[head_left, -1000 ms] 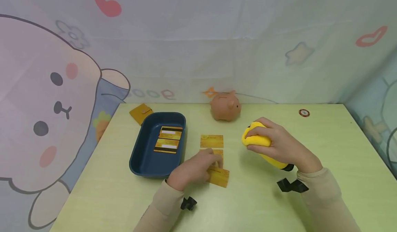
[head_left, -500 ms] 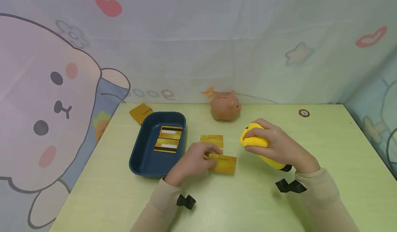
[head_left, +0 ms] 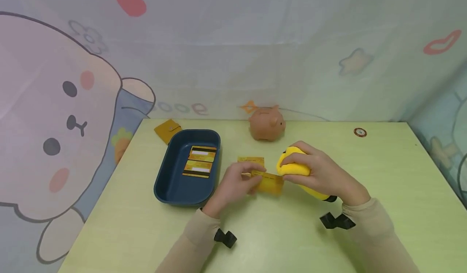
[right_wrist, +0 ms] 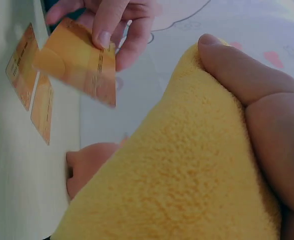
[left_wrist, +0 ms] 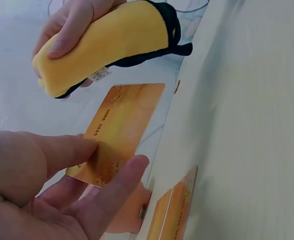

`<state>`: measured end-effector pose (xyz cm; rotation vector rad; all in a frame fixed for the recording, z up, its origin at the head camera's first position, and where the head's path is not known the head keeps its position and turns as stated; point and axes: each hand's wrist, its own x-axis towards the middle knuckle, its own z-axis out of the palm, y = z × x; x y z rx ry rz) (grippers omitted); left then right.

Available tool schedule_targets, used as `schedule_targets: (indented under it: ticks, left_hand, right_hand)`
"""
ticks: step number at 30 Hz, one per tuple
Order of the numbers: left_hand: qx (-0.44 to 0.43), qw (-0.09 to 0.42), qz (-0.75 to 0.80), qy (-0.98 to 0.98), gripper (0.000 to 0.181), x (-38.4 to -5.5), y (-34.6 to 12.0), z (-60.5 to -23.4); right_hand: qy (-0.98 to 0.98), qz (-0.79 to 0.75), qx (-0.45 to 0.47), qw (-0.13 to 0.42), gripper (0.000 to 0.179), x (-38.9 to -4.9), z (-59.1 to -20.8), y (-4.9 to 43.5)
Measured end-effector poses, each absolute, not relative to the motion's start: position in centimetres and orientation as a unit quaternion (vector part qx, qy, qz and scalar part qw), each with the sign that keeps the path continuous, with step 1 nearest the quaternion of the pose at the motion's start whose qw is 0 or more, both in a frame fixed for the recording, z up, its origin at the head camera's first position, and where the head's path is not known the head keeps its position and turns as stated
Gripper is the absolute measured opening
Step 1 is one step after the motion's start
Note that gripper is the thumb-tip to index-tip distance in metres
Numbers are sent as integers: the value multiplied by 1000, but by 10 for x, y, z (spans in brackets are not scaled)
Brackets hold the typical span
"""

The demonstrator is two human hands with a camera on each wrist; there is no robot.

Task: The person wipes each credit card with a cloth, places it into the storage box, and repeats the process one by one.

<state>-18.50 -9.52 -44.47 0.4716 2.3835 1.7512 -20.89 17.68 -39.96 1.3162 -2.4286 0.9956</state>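
Note:
My left hand pinches a gold bank card between thumb and fingers, raised off the table. In the left wrist view that bank card tilts, its printed digits partly visible. My right hand grips a yellow plush pouch with black trim, also raised; a small white tag hangs from its edge. Card and pouch are close together in the head view. Two more gold cards lie on the table below; one card shows its upper part, the other card appears in the right wrist view.
A dark blue tray to the left holds two gold cards with their striped backs up. Behind it lies a mustard wallet. A pink piggy bank stands at the back, and a red-rimmed chip lies far right.
My left hand has picked up the nearest card from the table and carried it away from me and to the right. My right hand has shifted slightly left with the pouch.

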Motion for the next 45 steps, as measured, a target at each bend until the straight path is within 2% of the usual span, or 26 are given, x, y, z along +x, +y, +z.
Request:
schedule_targets:
  ticks: [11, 17, 23, 28, 39, 45]
  left_hand:
    - [86, 126, 657, 739, 34, -185, -86, -444]
    - [82, 131, 682, 715, 35, -184, -84, -443]
    - [91, 155, 716, 675, 48, -181, -85, -438]
    - [103, 174, 737, 644, 51, -180, -85, -434]
    - [91, 140, 761, 627, 52, -178, -83, -435]
    - [63, 133, 775, 615, 52, -178, -82, -432]
  right_hand:
    - [-818, 336, 452, 115, 29, -207, -402, 165]
    - [-817, 332, 451, 136, 32, -207, -405, 157]
    - [-820, 321, 449, 152, 37, -205, -409, 149]
    - [-829, 295, 444, 170, 36, -204, -412, 143]
    - [-820, 253, 469, 209, 39, -206, -422, 135]
    - [-842, 211, 446, 218, 37, -201, -418, 133]
